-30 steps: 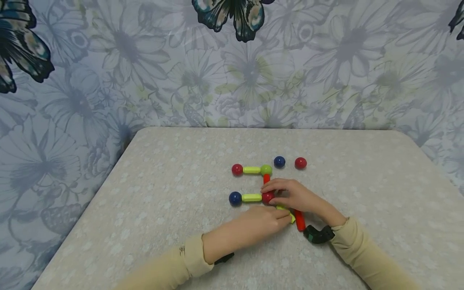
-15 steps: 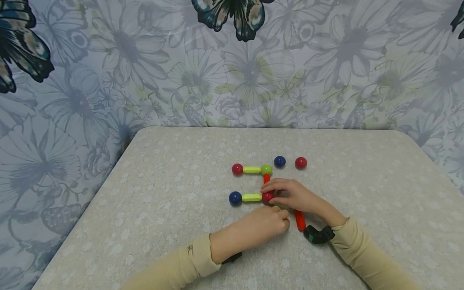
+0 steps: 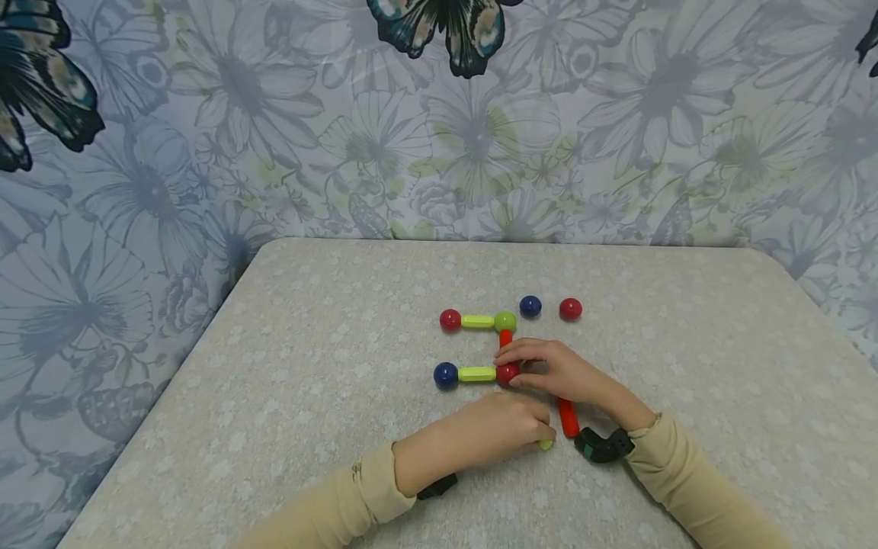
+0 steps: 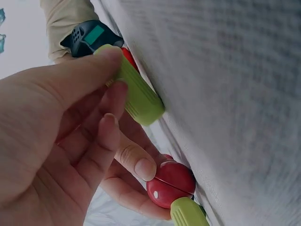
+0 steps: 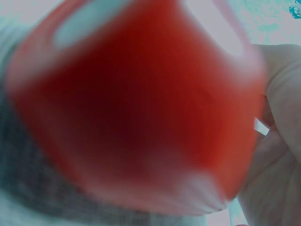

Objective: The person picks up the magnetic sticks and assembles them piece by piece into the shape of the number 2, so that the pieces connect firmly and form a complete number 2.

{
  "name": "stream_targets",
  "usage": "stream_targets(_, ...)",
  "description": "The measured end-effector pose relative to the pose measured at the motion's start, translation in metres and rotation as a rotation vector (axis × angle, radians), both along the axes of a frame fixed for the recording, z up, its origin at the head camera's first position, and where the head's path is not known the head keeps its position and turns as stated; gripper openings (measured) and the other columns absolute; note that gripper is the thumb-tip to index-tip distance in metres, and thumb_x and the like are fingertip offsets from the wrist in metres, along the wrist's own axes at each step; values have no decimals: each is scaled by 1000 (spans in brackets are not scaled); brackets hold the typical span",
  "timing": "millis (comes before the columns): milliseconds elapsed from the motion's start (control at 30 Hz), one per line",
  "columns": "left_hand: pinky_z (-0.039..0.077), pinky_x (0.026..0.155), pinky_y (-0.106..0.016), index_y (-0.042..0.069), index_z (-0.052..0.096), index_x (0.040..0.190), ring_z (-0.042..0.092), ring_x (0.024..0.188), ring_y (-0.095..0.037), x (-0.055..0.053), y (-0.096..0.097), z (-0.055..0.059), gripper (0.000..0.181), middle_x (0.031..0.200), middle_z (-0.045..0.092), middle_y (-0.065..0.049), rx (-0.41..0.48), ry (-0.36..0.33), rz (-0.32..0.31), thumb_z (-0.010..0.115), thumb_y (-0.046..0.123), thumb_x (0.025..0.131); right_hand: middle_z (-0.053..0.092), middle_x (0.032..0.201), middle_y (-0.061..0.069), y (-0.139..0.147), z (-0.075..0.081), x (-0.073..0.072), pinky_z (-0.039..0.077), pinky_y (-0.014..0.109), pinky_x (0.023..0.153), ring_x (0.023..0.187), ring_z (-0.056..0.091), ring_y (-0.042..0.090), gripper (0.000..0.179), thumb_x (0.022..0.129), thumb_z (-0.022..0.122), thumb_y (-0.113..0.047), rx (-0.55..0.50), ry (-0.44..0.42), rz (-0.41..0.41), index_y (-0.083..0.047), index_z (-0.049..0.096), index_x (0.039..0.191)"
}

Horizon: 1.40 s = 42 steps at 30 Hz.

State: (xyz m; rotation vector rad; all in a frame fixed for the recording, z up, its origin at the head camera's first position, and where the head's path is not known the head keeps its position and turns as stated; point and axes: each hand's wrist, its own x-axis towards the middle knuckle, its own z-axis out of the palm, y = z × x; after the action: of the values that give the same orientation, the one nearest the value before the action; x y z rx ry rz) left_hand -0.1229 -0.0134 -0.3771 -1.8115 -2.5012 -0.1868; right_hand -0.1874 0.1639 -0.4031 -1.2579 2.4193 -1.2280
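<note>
My left hand pinches a yellow-green toy rod between thumb and fingers; in the head view only its tip shows below the fingertips. Beside it, my right hand holds a red ball with thumb and fingers. That ball joins a yellow-green rod ending in a blue ball. A red rod runs from it to a green ball, partly covered by fingers. From the green ball another yellow-green rod leads to a second red ball.
A loose blue ball and a loose red ball lie behind the right hand. Another red rod lies by the right wrist, blurred and large in the right wrist view. The table meets a patterned wall at the back.
The yellow-green rod in my left hand has turned: its end pointed out past the fingers toward the right, was then mostly hidden, and now shows below the fingertips. My right hand stays put.
</note>
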Motion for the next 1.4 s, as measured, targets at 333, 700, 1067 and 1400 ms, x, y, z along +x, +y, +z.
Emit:
stream_targets(333, 41, 78, -10, 18, 71, 108, 58, 93, 1, 3, 1, 3, 20, 101, 65, 9, 8, -124, -5, 67, 19, 88, 59, 119, 3, 0, 0, 0, 41, 34, 93, 113, 51, 20, 30, 87, 68, -12, -3, 18, 11, -7, 65, 117)
stream_targets(700, 41, 80, -11, 18, 70, 110, 56, 95, 4, 4, 0, 2, 22, 102, 65, 12, 23, -177, -1, 66, 22, 89, 59, 119, 2, 0, -1, 0, 41, 34, 93, 113, 51, 19, 31, 87, 68, -14, 1, 3, 1, -7, 65, 117)
stream_targets(1067, 37, 83, -11, 19, 71, 110, 53, 95, -3, 4, 2, 1, 23, 104, 66, 11, 37, -19, -3, 68, 23, 88, 59, 119, 7, -2, 2, 3, 42, 37, 93, 112, 51, 22, 31, 84, 68, -1, 21, -10, -26, -3, 65, 115)
stream_targets(1400, 39, 81, -9, 18, 72, 107, 57, 94, 5, 0, 1, -3, 21, 101, 67, 13, 137, -139, 5, 69, 23, 87, 60, 114, 16, -11, 34, 19, 42, 35, 93, 110, 53, 28, 29, 82, 67, 7, 19, -15, -19, 5, 64, 111)
